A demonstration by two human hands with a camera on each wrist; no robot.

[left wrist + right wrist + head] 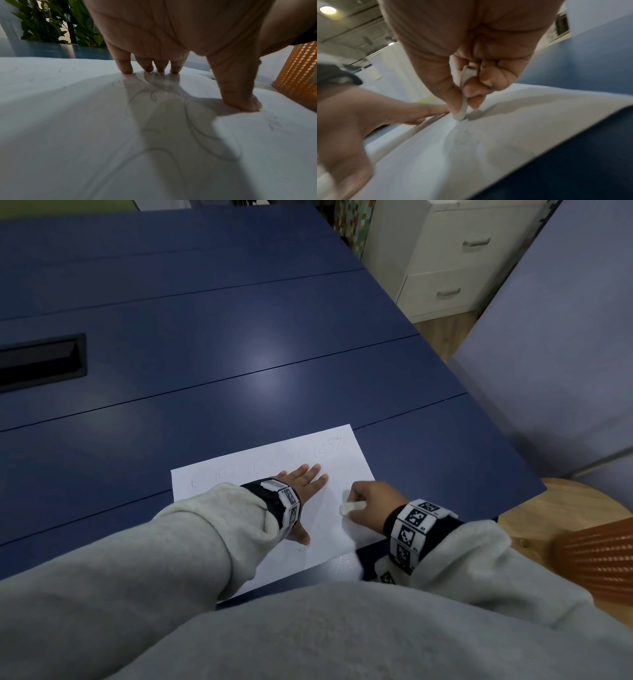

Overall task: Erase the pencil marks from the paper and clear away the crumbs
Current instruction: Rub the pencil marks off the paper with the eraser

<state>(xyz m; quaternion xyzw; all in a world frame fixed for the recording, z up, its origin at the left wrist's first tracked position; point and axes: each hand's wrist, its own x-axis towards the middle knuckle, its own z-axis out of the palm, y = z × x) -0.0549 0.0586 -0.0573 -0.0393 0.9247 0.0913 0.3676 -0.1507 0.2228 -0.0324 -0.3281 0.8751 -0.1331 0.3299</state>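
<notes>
- Head view: the paper (pixel 274 508) lies on the blue table (pixel 239 354) near its front edge. The left hand (pixel 305 484) lies flat on the sheet with fingers straight and spread, holding nothing and pinning the page. The right hand (pixel 370 505) is curled round a white eraser (pixel 347 507) near the right side of the sheet. Faint loops remain along the far edge, so the erasing looks far from finished.
- Left wrist view: fingertips (pixel 126 69) and thumb press the paper, and clear pencil marks (pixel 197 128) curl under the palm, still to be rubbed out.
- Right wrist view: thumb and fingers pinch the eraser (pixel 464 102), its tip touching the sheet; the faint marks (pixel 462 140) just in front look only partly erased. The view is too blurred to show crumbs, so the clearing step appears still ahead.
</notes>
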